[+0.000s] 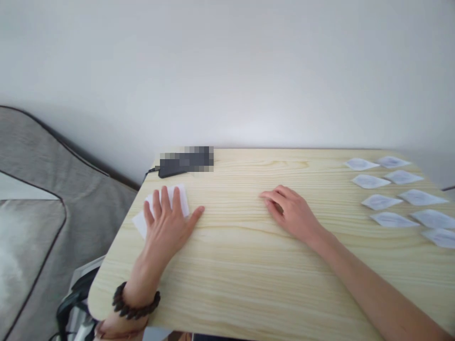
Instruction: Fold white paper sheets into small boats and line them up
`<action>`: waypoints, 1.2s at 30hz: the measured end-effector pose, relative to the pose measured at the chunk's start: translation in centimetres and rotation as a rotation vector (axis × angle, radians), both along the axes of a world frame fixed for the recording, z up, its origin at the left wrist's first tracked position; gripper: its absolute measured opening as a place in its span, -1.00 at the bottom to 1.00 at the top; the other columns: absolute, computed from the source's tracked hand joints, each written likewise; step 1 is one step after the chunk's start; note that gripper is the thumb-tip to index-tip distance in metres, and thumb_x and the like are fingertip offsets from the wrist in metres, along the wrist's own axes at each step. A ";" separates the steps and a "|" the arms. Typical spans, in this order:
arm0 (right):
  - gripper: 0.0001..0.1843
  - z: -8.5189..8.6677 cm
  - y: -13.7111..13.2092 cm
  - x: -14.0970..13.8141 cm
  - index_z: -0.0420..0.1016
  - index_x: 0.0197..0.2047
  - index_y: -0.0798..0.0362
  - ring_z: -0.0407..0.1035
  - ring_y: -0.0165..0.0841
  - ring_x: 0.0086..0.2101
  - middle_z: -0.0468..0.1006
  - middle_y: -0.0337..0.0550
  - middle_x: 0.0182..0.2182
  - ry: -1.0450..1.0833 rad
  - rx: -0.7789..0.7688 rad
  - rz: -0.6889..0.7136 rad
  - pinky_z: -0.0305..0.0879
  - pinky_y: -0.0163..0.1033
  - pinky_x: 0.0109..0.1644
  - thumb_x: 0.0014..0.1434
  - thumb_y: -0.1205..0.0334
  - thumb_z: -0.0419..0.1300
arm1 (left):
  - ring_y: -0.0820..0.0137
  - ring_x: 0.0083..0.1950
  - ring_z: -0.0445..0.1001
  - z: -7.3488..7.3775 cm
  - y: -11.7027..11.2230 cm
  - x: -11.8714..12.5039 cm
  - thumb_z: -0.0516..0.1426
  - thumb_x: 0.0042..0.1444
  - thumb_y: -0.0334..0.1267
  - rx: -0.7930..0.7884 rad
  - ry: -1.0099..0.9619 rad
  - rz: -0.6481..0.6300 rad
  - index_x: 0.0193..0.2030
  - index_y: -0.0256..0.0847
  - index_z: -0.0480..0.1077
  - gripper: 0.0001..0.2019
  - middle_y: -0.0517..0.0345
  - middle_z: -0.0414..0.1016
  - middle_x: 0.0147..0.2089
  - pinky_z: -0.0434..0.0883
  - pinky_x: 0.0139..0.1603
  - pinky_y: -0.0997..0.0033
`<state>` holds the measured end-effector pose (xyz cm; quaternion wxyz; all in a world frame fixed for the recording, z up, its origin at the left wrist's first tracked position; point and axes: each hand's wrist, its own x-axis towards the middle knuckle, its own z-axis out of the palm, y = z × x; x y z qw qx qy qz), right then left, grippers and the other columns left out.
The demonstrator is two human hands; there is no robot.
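- Working on one wood-grained table (pixel 231 274), best to use the broad middle as the handling spot, with plenty of bare surface there.
- Beside it at the left, one grey sofa (pixel 88 213), only partly in view.
- Two hands in all. Left hand (pixel 166 225) laid over white sheets (pixel 183 198) near the table's left edge, fingers (pixel 165 201) spread. Probably best to press lightly and flat, so as not to crease or skid the paper.
- Right hand (pixel 293 208) over the bare middle, fingers loosely curled, nothing visible in the grasp; contact between the tips impossible to tell. Advisable to keep the tips loose and free for a thin edge.
- One dark device (pixel 173 171), partly masked by blurred squares, at the far left, just beyond the sheets. Better not to nudge.
- White sheets partly hidden under the left hand, corners fanned at different angles; number impossible to tell. Wiser to separate by a corner, singly.
- Nine folded white pieces (pixel 381 202), pointed at both ends, at the table's right: four in the inner row, five in the outer. Worth keeping from any brush of the right arm.
- One dark beaded bracelet (pixel 135 310) at the left wrist; best held clear of the paper.
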<state>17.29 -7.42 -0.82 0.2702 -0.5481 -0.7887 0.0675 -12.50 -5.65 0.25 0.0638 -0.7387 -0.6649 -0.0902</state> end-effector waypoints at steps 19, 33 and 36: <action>-0.77 -0.5 0.0 0.3 0.47 -0.07 0.08 0.39 -0.25 -0.30 0.52 -0.11 -0.35 0.037 0.005 0.030 0.30 -0.10 -0.16 0.32 0.25 0.03 | 0.09 0.05 0.52 2.1 -0.5 -3.3 0.02 0.03 -0.46 -0.097 -0.303 0.022 0.15 -0.19 0.14 -0.51 -0.14 0.43 0.14 0.50 -0.06 0.11; -0.77 -0.8 0.0 0.7 0.49 -0.07 0.02 0.43 -0.26 -0.28 0.58 -0.11 -0.25 0.063 -0.027 0.034 0.34 -0.11 -0.14 0.33 0.20 0.04 | 0.20 -0.15 0.64 2.3 -0.3 -7.2 0.04 0.23 -0.30 0.004 -0.096 -0.258 -0.11 -0.14 0.55 -0.74 0.10 0.66 -0.12 0.56 -0.20 0.30; -0.76 -0.8 0.0 0.7 0.49 -0.08 0.01 0.43 -0.28 -0.30 0.59 -0.12 -0.26 0.074 -0.027 0.030 0.34 -0.13 -0.17 0.33 0.19 0.04 | 0.29 -0.23 0.64 1.5 -0.9 -7.0 0.09 0.20 -0.34 0.152 -0.154 -0.279 -0.22 -0.14 0.56 -0.81 0.15 0.67 -0.24 0.52 -0.22 0.39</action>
